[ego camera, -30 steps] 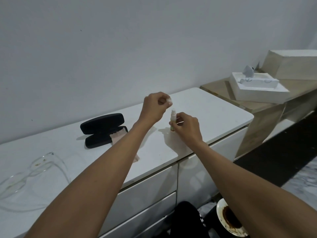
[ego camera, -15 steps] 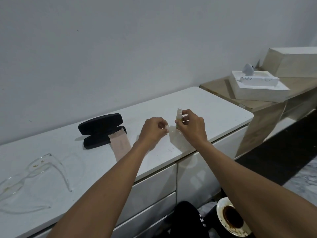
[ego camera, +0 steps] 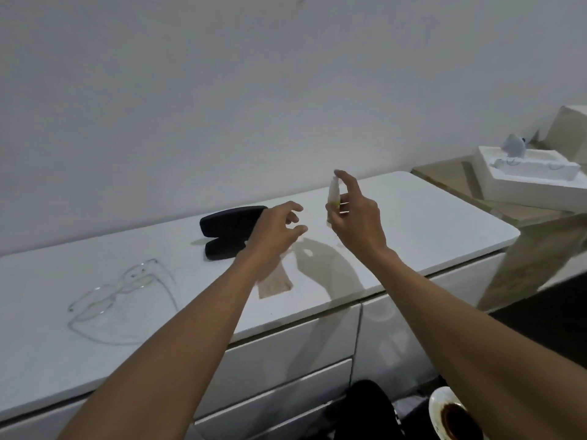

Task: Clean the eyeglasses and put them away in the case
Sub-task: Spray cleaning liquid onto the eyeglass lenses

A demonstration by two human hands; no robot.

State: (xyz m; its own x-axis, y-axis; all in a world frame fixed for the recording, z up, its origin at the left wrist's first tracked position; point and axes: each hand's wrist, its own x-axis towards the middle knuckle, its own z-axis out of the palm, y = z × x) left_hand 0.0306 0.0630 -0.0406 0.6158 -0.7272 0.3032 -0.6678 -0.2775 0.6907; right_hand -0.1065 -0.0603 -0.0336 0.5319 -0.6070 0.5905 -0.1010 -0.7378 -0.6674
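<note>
Your right hand grips the spray bottle; your left hand hovers open, empty. The eyeglasses, left of the case, look light and fragile: lift by the frame.

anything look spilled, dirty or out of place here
The clear eyeglasses on the white cabinet top carry small brown smudges on the lenses. A plate with dark residue sits down on the floor by the drawers. Nothing looks spilled or broken.

case part hidden by left hand, plate cut off
</note>
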